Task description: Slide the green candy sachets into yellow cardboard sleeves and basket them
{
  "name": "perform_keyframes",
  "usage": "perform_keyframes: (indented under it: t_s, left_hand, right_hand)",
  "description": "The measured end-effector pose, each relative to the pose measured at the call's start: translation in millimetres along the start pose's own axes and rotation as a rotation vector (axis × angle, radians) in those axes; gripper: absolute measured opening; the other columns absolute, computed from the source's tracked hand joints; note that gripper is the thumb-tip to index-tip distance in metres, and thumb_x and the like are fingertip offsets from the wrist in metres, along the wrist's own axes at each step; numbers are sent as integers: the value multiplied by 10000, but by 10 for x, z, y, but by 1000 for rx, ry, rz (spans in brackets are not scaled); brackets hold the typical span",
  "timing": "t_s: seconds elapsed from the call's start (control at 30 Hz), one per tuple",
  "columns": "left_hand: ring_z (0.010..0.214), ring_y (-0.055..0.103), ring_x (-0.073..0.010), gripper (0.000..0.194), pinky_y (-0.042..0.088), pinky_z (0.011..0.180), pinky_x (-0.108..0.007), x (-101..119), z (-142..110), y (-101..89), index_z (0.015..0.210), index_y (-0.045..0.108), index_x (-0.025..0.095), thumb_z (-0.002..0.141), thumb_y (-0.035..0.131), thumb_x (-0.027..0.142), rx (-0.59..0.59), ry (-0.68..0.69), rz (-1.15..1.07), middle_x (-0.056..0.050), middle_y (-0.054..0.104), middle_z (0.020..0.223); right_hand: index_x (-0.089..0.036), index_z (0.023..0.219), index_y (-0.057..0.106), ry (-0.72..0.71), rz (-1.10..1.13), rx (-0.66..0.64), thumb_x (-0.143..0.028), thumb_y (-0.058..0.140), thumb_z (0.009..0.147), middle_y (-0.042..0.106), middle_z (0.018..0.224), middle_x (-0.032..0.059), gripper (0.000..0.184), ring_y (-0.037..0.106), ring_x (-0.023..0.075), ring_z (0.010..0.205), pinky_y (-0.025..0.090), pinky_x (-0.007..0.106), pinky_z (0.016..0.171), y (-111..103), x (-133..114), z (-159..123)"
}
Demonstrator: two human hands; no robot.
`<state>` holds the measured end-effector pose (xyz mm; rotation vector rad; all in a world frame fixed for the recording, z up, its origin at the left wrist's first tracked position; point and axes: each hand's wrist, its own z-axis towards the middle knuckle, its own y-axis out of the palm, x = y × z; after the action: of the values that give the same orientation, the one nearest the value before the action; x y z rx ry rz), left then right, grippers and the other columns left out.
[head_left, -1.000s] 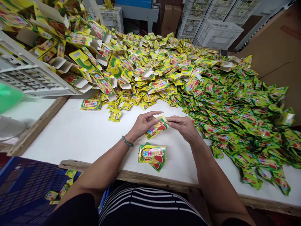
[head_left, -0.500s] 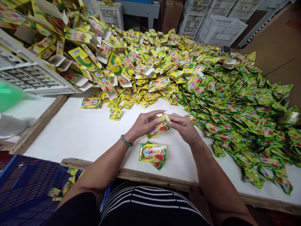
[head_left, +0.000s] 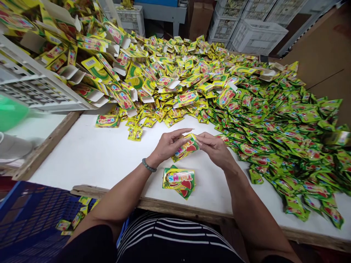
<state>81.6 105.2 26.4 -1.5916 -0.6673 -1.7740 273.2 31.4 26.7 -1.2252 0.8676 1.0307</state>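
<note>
My left hand (head_left: 167, 145) and my right hand (head_left: 215, 148) meet over the white table (head_left: 95, 153), both pinching one small yellow box with a watermelon print (head_left: 186, 149). The left hand holds its lower side, and the right fingertips press at its upper end. A grey bead bracelet is on my left wrist. Just below the hands lies a small stack of packed boxes and a green sachet (head_left: 178, 180), close to the table's front edge.
A heap of green sachets (head_left: 287, 131) covers the right half of the table. Open yellow boxes (head_left: 164, 80) pile up at the back and spill from a white crate (head_left: 35, 87) on the left. A blue crate (head_left: 30, 215) stands below left. White crates (head_left: 246, 25) are stacked behind.
The hands have closed in on the box a little, the right fingers pressing its end. The view shifted slightly; nothing else moved.
</note>
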Motion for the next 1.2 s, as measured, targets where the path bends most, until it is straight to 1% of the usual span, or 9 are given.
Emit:
perform_keyframes:
  t_s: [0.17,0.23,0.3,0.4,0.67,0.8,0.93,1.03,1.2]
  left_hand:
    - [577,400,-86,455,337,551,-219,-5,14,13,1222,678,152,883,636,454,28,9,-9,33,522,639]
    - [576,405,-87,444,332,543,-218,-16,24,15,1167,688,149,872,645,479,79,8,-47,34,510,638]
    - [573,416,-88,466,332,534,-217,-28,32,18,1161,672,156,859,651,511,146,-11,-102,32,518,656]
    - [589,446,-94,501,350,539,-214,-35,32,23,1190,641,181,843,656,542,215,-48,-173,25,536,697]
    - [626,449,-98,470,358,565,-218,-74,29,24,1117,641,182,828,664,551,188,-82,-188,17,539,739]
    - [567,387,-88,445,310,528,-221,-54,31,35,1109,633,172,851,644,533,187,-71,-141,44,473,661]
    - [566,391,-87,392,317,536,-220,-32,27,61,1063,627,169,860,642,504,175,-43,-78,57,445,626]
    - [555,430,-80,404,343,538,-206,-49,33,62,1083,549,190,846,660,497,179,-51,-126,66,501,644]
    - [453,372,-58,466,300,480,-183,-61,80,-22,1077,454,216,804,710,493,131,-152,-190,108,492,575]
  right_hand:
    - [-279,1173,739,-10,80,-57,-523,599,903,655,979,44,391,585,189,941,479,336,836,34,6,-9]
    - [-279,1200,724,9,144,30,-506,668,855,648,984,37,416,592,183,907,498,335,813,123,31,-9]
    - [-281,1210,714,22,182,196,-462,731,806,632,928,17,443,588,164,825,511,323,761,234,50,-8]
    - [-266,1154,736,7,123,349,-409,706,831,617,830,4,355,572,152,739,513,317,715,371,35,-16]
    - [-237,1078,765,-141,-207,352,-375,616,895,706,863,66,274,597,188,737,530,359,724,355,-77,-45]
    - [-257,1065,768,-91,-84,350,-362,663,867,721,954,66,247,632,192,806,539,347,713,336,-15,-34]
    - [-267,1188,721,-123,-33,350,-349,674,854,699,1127,85,347,645,213,976,553,343,753,407,30,-4]
    - [-255,1174,731,-151,-75,360,-344,663,854,713,1083,90,339,643,217,992,552,347,771,470,33,29]
    - [-255,1031,779,-60,-5,299,-362,645,853,739,998,67,247,663,203,917,542,339,767,451,44,70]
